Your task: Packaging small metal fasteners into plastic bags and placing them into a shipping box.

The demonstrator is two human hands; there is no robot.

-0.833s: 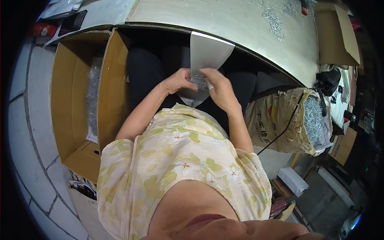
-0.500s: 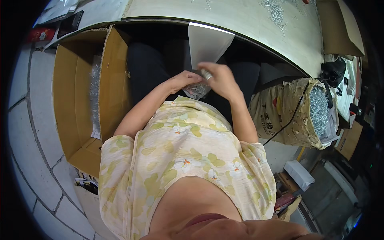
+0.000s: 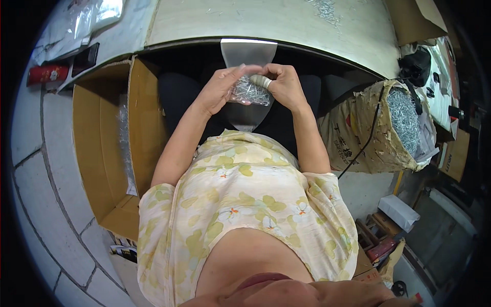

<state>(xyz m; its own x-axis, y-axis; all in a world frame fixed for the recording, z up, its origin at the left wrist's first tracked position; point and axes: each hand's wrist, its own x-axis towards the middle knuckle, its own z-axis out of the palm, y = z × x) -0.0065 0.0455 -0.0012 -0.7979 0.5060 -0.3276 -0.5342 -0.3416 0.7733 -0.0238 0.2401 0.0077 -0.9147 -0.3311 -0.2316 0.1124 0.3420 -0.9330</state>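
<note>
A small clear plastic bag of nails (image 3: pixel 250 93), full of thin silvery pieces, is held up in front of me. My left hand (image 3: pixel 219 88) grips its left side and upper edge, fingers curled over. On the other side my right hand (image 3: pixel 287 88) pinches the top right part; a whitish wrap covers its thumb. Both hands' fingertips come together at the bag's top, where the fingers partly hide it. Below and behind the bag, a grey metal chute (image 3: pixel 248 51) slopes from the table edge toward my lap.
To my left stands an open cardboard box (image 3: pixel 102 148) with filled clear bags (image 3: pixel 124 138) inside. A worn sack of nails (image 3: pixel 358 130) lies open at right. Ahead, loose nails (image 3: pixel 325 11) are scattered on the pale table (image 3: pixel 245 20). A red can (image 3: pixel 47 75) is at far left.
The bag has risen from low in my lap to above the chute. My left hand has moved up to its upper edge, and my right hand has shifted slightly away and right.
</note>
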